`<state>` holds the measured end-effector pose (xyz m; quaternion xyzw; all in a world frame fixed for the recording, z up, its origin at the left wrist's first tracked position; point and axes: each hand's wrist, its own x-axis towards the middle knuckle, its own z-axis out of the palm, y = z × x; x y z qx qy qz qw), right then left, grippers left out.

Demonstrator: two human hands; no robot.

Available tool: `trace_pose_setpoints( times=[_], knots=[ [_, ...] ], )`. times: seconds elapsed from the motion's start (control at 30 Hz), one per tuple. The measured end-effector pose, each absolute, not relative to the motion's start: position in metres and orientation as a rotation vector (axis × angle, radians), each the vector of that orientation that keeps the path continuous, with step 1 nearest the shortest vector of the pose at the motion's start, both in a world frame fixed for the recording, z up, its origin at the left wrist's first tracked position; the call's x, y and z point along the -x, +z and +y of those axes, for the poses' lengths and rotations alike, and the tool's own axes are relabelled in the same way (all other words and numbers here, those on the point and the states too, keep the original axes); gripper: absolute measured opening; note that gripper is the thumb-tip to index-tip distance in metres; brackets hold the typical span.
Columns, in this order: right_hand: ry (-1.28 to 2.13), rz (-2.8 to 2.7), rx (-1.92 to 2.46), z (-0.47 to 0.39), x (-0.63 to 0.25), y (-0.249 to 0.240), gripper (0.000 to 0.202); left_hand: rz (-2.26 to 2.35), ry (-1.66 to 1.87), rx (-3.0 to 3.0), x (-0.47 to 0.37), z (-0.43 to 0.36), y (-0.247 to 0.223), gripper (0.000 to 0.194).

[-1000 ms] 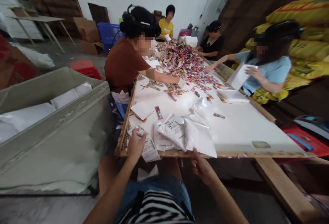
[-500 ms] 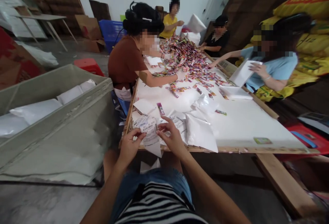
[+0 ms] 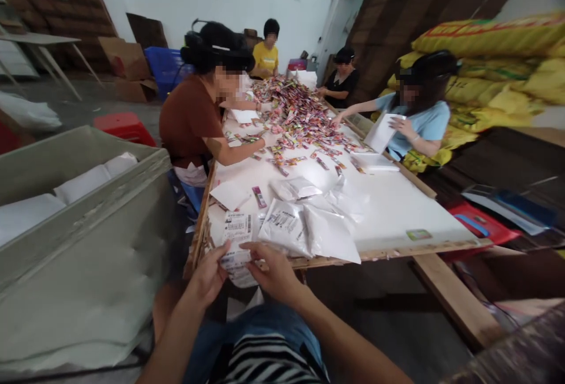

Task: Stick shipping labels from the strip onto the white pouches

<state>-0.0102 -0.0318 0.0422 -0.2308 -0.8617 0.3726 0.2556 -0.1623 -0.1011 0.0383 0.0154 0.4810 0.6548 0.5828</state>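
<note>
At the table's near left edge, my left hand (image 3: 208, 275) pinches the left side of a strip of printed labels (image 3: 238, 226). My right hand (image 3: 272, 269) has its index finger and thumb on the strip's right side, lower down. Part of the strip hangs below the table edge. Just right of it lies a white package with a printed label (image 3: 286, 226), and beside that a plain white package (image 3: 331, 232). A small purple packet (image 3: 259, 197) is behind the strip, near a flat white sheet (image 3: 229, 194).
Colourful packets (image 3: 295, 104) are heaped at the far end of the white table (image 3: 392, 213). People sit around it, one close on the left. A greenish bin (image 3: 88, 278) with white packages stands at the left. A red stool (image 3: 126, 128) is behind it.
The view has shifted right. Both hands have moved down along the label strip, which now lies partly over the table edge. The person in yellow has lowered the white bag held up earlier.
</note>
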Motion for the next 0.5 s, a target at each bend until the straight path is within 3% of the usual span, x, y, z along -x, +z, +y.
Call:
trace_pose_setpoints(
  times=[0.07, 0.3, 0.4, 0.5],
  knots=[
    [0.977, -2.311, 0.722, -0.031, 0.007, 0.038, 0.040, 1.138, 1.532, -0.048, 0.160, -0.100, 0.040, 0.035],
    [0.924, -2.312, 0.644, -0.037, 0.005, 0.031, 0.016, 1.181, 1.436, 0.057, 0.153, -0.094, 0.037, 0.035],
    [0.932, -2.254, 0.579, -0.045, -0.001, 0.046, 0.006, 1.264, 1.548, 0.119, 0.156, -0.086, 0.021, 0.038],
    [1.130, -2.055, 0.469, -0.031, -0.028, 0.079, 0.012, 1.445, 1.637, 0.153, 0.168, -0.078, 0.000, 0.039]
  ],
)
